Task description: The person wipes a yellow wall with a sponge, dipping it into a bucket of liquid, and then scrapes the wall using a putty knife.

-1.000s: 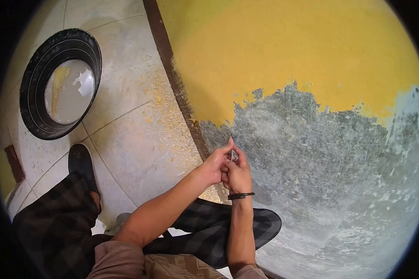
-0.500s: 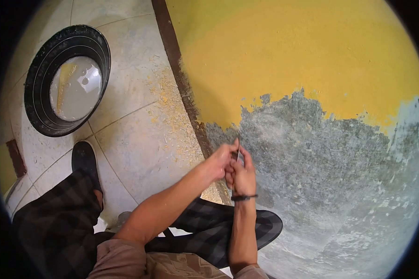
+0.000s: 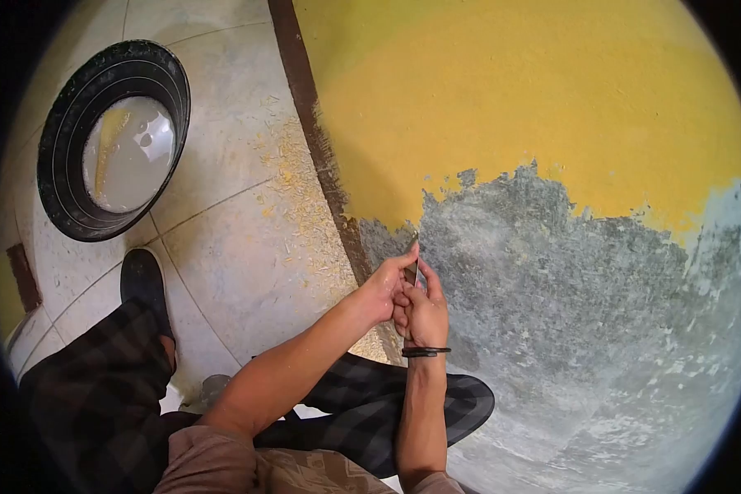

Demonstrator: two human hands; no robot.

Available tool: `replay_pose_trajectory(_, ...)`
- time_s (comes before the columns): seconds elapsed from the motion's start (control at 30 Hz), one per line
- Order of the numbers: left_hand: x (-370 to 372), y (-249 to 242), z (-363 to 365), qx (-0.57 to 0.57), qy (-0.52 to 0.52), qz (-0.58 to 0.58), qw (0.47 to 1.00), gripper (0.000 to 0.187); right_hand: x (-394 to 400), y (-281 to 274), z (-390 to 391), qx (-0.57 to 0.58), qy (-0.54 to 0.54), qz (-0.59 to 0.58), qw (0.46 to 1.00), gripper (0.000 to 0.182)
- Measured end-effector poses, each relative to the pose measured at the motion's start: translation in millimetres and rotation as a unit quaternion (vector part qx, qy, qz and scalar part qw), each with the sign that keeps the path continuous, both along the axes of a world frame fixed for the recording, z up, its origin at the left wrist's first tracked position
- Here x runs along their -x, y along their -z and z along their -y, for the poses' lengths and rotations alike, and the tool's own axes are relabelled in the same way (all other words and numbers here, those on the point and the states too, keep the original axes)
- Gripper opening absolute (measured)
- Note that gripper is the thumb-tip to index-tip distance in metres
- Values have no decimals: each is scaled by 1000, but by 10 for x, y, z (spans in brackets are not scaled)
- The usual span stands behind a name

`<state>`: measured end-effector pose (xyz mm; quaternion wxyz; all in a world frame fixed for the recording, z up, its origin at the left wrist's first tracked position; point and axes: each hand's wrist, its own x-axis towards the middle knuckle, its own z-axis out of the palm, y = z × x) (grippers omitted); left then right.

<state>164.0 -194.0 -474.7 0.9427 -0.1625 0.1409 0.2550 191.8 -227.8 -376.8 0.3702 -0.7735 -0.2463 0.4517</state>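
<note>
Holding one thin, flat, dark metal blade (image 3: 412,270) in bare left hand (image 3: 384,292) and bare right hand (image 3: 425,316).
Apparently scraping smooth yellow paint (image 3: 510,90) from a rough grey wall patch (image 3: 543,263); wrapping both grips fully closed around the blade, aiming its tip near the ragged paint edge (image 3: 409,219), contact uncertain. Probably calling next for working the tip under that edge. Counting two hands, one blade, one round black plastic bucket (image 3: 60,185) of cloudy whitish liquid (image 3: 129,179), uncounted pale flakes (image 3: 295,185).

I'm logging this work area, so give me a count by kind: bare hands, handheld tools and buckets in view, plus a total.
Bare hands: 2, left hand and right hand
Handheld tool: 1
Black bucket: 1
Total: 4
</note>
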Motion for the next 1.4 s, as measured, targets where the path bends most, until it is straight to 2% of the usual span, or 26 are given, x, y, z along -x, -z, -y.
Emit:
replay_pose_trajectory(0.1, 4, 86, -75, 1, 35, 26, 999, 40, 9, 15, 8, 7, -16, 39, 999, 50)
replay_pose_trajectory(0.27, 39, 196, -210, -1, 64, 27, 998, 39, -19, 78, -114, 28, -31, 35, 999, 51)
replay_pose_trajectory(0.37, 168, 58, -196, 18, 60, 23, 998, 38, 31, 150, -21, 26, -49, 26, 998, 51)
replay_pose_trajectory(0.43, 103, -43, -129, 7, 82, -15, 997, 36, 81, 242, 37, -119, -27, 111, 986, 50)
replay_pose_trajectory(0.47, 37, -40, -148, 18, 44, 22, 999, 35, 72, 41, 26, 2, -21, 104, 994, 49)
replay_pose_trajectory(0.5, 9, 10, -140, 23, 45, 25, 998, 35, 18, 131, 26, 8, -20, 106, 994, 49)
replay_pose_trajectory(0.57, 21, 95, -190, 10, 72, 19, 997, 32, -134, 371, 41, -66, -71, 129, 987, 49)
replay_pose_trajectory(0.73, 76, 42, -164, 1, 37, 23, 999, 36, -15, 197, 34, -29, -78, 142, 986, 45)
replay_pose_trajectory(0.83, 92, -12, -207, 16, 58, -8, 998, 38, 60, 77, 4, -13, -43, 109, 993, 43)
replay_pose_trajectory(0.9, 76, 54, -243, 6, 70, -18, 997, 37, -18, 221, -13, -46, -60, 136, 988, 42)
replay_pose_trajectory(0.93, 39, 112, -272, 23, 39, -7, 999, 38, 23, 193, -55, -14, -67, 151, 986, 42)
replay_pose_trajectory(1.0, 117, 87, -261, 5, 48, -11, 999, 38, 73, 142, -102, 25, -68, 144, 987, 44)
replay_pose_trajectory(1.03, 172, 41, -256, -11, 54, -14, 998, 38, 9, 204, -44, 22, -64, 143, 987, 44)
replay_pose_trajectory(1.1, 53, 41, -170, -2, 48, -14, 999, 38, -193, 385, 98, -74, -100, 130, 984, 47)
replay_pose_trajectory(1.17, 32, -35, -131, -11, 82, -5, 997, 38, -90, 209, 56, -48, -106, 177, 977, 49)
replay_pose_trajectory(1.23, 46, -42, -212, -6, 73, -5, 997, 38, -66, 170, 8, -39, -65, 128, 989, 43)
replay_pose_trajectory(1.27, 79, -21, -296, 10, 80, -30, 996, 39, -94, 284, -81, -49, -81, 115, 989, 51)
replay_pose_trajectory(1.3, 105, 11, -331, 22, 87, -57, 994, 40, -66, 292, -105, -48, -73, 115, 990, 51)
replay_pose_trajectory(1.33, 146, 48, -336, -23, 7, -32, 999, 41, -20, 287, -155, -33, -82, 111, 990, 49)
replay_pose_trajectory(1.4, 226, 44, -322, -39, 20, -44, 998, 42, 21, 291, -156, -31, -85, 93, 992, 46)
